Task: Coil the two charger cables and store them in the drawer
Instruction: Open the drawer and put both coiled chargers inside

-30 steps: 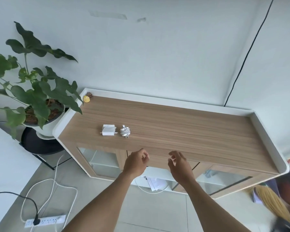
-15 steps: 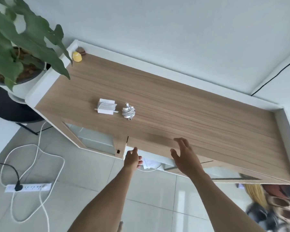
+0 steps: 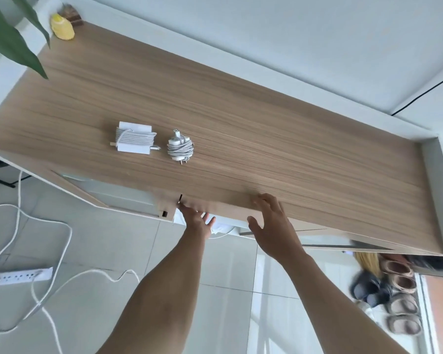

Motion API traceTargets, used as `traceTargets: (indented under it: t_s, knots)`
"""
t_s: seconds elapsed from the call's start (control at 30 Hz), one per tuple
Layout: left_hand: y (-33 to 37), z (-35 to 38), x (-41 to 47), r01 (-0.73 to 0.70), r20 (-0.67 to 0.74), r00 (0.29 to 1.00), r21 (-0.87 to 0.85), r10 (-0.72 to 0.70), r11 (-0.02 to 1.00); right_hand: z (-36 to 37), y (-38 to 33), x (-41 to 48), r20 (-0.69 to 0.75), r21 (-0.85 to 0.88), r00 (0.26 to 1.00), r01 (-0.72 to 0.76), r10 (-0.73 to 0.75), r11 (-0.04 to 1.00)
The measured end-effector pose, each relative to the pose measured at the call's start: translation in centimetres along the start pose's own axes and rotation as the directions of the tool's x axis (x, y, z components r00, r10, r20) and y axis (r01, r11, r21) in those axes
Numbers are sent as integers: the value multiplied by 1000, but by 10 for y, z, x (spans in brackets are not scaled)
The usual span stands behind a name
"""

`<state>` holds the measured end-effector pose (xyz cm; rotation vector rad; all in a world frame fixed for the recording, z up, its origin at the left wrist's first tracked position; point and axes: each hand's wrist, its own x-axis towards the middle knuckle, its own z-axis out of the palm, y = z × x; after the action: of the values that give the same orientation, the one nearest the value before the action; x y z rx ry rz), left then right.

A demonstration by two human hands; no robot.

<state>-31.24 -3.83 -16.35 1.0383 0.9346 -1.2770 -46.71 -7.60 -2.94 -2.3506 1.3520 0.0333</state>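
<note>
Two chargers are lying side by side on the wooden cabinet top (image 3: 266, 139), each with its cable already wound around it: a square white charger (image 3: 134, 139) on the left and a smaller round bundle (image 3: 180, 146) just beside it on the right, with its plug prongs pointing toward the person. Neither hand is touching them; both hands are working at the front edge of the cabinet, nearer the person than the chargers and a little to their right. The left hand (image 3: 196, 221) is reaching up under the front lip, against the drawer front (image 3: 228, 212). Its fingers are looking spread and fairly straight, holding nothing, though motion blur is smearing the fingertips. The right hand (image 3: 271, 226) is resting relaxed, its fingers lying over the front edge of the top and its thumb sticking out to the side, gripping nothing. Whether the drawer is pulled out at all is not clear. A green leaf (image 3: 8, 39) is hanging over the far left corner beside a small yellow object (image 3: 62, 28). Down on the tiled floor a power strip (image 3: 23, 275) is lying among loops of white cord (image 3: 62, 241), and several shoes (image 3: 399, 290) are sitting at the right.
</note>
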Motion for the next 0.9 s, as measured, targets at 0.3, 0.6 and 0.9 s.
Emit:
traceTargets:
  t_s: [0.3,0.6,0.9]
  knots:
    - [1,-25,10,0,70,998,42,-3,999,24,0,-24,-149,-7,987,-64,62,998]
    - [0,-62,-5,-6,49,999,244,-6,970,36,-2,-42,-88,7,985,-151,151,988]
    - [-20,-68,-103,-582,590,807,802,-21,131,31,4,-55,-76,20,963,-257,258,966]
